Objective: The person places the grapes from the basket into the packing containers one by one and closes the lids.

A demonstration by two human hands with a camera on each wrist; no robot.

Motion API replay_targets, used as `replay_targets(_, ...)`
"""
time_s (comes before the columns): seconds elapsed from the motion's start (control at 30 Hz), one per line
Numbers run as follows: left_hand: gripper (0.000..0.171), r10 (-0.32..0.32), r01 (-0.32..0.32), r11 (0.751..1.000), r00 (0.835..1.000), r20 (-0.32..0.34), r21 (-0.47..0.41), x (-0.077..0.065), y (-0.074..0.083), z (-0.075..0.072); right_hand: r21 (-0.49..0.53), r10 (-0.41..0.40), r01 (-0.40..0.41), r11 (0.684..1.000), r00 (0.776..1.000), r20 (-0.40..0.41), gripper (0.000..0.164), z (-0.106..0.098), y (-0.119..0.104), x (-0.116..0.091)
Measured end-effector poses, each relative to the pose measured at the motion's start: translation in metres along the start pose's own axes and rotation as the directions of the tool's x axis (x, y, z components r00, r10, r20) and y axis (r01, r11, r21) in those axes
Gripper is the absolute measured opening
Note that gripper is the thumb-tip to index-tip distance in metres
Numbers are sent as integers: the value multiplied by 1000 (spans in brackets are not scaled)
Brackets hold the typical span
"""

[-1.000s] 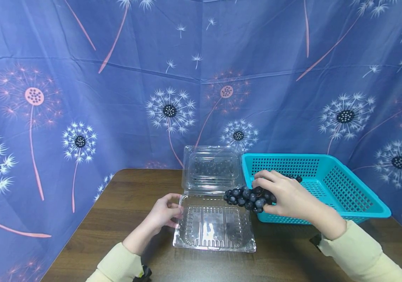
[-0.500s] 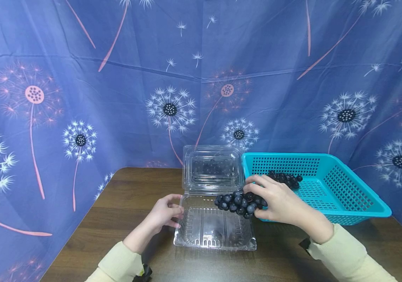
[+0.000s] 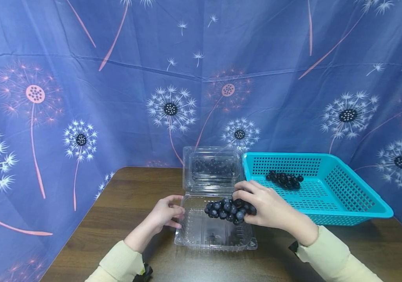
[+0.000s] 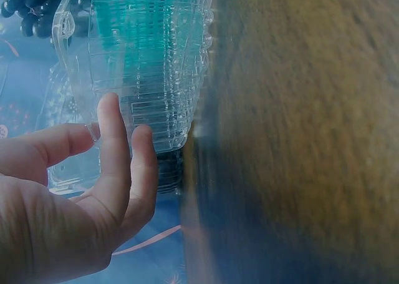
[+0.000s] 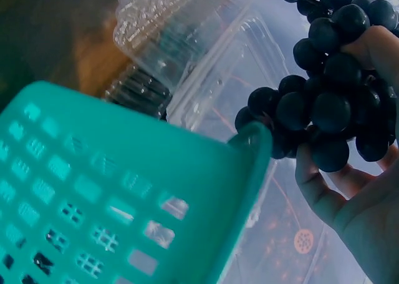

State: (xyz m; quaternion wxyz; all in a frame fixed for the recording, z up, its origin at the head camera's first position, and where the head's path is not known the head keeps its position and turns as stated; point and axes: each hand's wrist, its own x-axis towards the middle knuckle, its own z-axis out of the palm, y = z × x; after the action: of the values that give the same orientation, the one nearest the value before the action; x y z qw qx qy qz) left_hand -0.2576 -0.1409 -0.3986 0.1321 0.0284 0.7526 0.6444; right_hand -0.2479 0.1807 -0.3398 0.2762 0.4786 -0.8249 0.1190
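Note:
My right hand grips a bunch of dark grapes from its right end, holding it over the clear plastic clamshell container. In the right wrist view, fingers and thumb hold round the grapes. Its lid is raised behind the base. My left hand is at the base's left side. In the left wrist view, fairly straight fingers touch the rim and outer wall; part of this contact is hidden.
A turquoise plastic basket stands on the right, with another bunch of dark grapes inside. Dark round shapes show through the raised lid. The wooden table ends against a blue dandelion-print cloth.
My right hand has carried the grapes left, away from the basket and over the container base. The second bunch has come into full view. My left hand stays at the container's side.

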Motion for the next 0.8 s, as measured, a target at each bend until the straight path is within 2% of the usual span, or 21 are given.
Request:
replay_targets(0.33, 51, -15, 15, 1000, 1000, -4, -4, 1, 0, 1, -3, -20, 20, 1000, 1000, 24, 53, 19, -6, 5)
replay_targets(0.8, 52, -17, 17, 1000, 1000, 0, 0, 1, -1, 0, -10, -55, 57, 998, 989, 138, 55, 46, -15, 5)
